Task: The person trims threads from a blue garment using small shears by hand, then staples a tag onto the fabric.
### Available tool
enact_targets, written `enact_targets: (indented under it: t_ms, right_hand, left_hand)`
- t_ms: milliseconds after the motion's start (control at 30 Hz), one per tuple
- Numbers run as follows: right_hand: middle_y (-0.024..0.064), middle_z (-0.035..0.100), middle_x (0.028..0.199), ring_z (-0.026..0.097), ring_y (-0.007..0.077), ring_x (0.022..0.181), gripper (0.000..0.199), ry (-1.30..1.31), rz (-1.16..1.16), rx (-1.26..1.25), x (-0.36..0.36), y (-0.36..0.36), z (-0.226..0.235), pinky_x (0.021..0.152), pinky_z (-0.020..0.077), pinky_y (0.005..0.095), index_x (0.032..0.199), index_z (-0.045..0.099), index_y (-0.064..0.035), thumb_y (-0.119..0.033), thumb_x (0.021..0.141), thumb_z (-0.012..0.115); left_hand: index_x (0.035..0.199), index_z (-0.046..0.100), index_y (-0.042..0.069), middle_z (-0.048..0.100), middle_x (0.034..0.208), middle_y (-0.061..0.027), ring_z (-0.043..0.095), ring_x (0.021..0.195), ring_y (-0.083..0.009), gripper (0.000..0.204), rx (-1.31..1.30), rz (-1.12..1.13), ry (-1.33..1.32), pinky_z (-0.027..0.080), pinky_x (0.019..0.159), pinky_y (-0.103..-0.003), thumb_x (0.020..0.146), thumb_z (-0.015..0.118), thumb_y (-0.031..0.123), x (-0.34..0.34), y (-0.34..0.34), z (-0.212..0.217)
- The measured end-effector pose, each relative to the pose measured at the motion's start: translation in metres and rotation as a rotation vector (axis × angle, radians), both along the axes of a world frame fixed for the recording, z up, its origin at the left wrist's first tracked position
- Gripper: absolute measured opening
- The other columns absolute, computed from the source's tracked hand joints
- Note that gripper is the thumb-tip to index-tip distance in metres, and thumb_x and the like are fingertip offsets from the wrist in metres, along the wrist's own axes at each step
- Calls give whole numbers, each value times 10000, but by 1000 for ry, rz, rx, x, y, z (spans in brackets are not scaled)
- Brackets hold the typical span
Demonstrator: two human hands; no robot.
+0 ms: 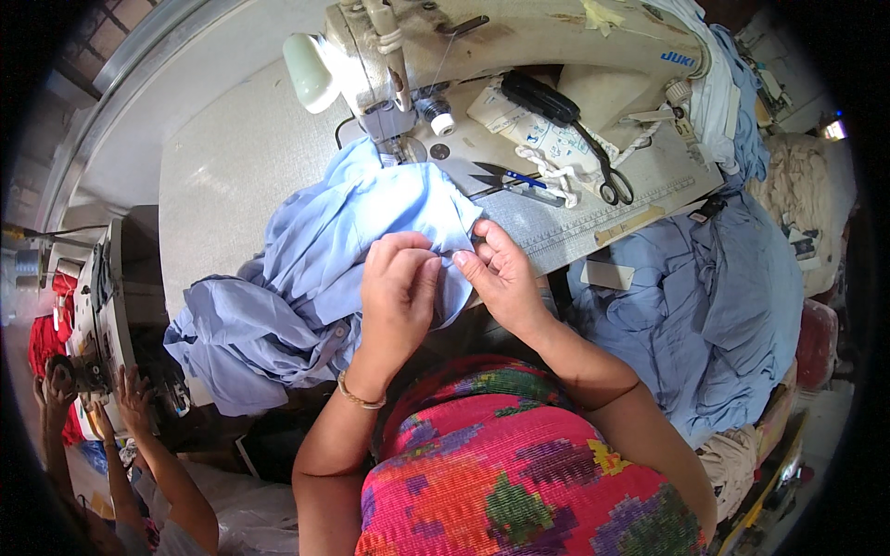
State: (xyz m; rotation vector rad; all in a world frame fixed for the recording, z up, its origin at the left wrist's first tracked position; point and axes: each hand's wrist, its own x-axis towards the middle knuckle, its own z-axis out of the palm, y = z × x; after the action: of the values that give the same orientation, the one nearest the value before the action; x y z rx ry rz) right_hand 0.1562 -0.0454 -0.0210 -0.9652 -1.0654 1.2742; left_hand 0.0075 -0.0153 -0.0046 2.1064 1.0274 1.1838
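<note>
A light blue shirt (320,246) lies bunched on the sewing table, its lower left part hanging over the front edge. My left hand (399,283) is closed on the cloth near its right side, thumb and fingers pinched together. Just right of it, my right hand (505,278) pinches the cloth's edge between thumb and fingers. The shirt's upper end reaches the presser foot (400,150) of the sewing machine (519,42); I cannot tell whether cloth lies under the foot. Small buttons show on the lower folds.
Thread snips (519,181), a white cord (549,171) and black-handled scissors (607,171) lie right of the needle. A pale lamp (311,74) hangs at the machine's left. Blue garments (686,315) are heaped at right. At far left, other people's hands (134,398) work beside another machine.
</note>
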Motion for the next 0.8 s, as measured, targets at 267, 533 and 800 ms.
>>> enact_targets:
  t_ms: [267, 533, 800]
  right_hand:
    - [68, 582, 988, 538, 58, 856, 301, 10, -49, -2, 5, 6, -2, 731, 443, 208, 1196, 395, 47, -33, 919, 481]
    - [60, 589, 973, 542, 59, 855, 312, 77, 71, -6, -1, 9, -9, 725, 442, 206, 1215, 391, 28, 5, 910, 452]
    - [63, 571, 1026, 533, 78, 915, 322, -27, 8, 55, -6, 3, -10, 788, 426, 221, 1212, 408, 17, 29, 895, 467]
  left_hand:
    - [809, 591, -2, 562, 1029, -110, 520, 921, -252, 88, 73, -41, 208, 428, 805, -323, 732, 625, -30, -15, -3, 9]
    - [801, 529, 13, 540, 955, -63, 477, 683, -86, 87, -466, -360, -294, 392, 593, -202, 758, 514, -62, -17, -3, 8]
    - [868, 428, -2, 519, 793, -164, 551, 634, -333, 252, 173, -378, 394, 448, 530, -387, 679, 582, -62, -9, -14, 26]
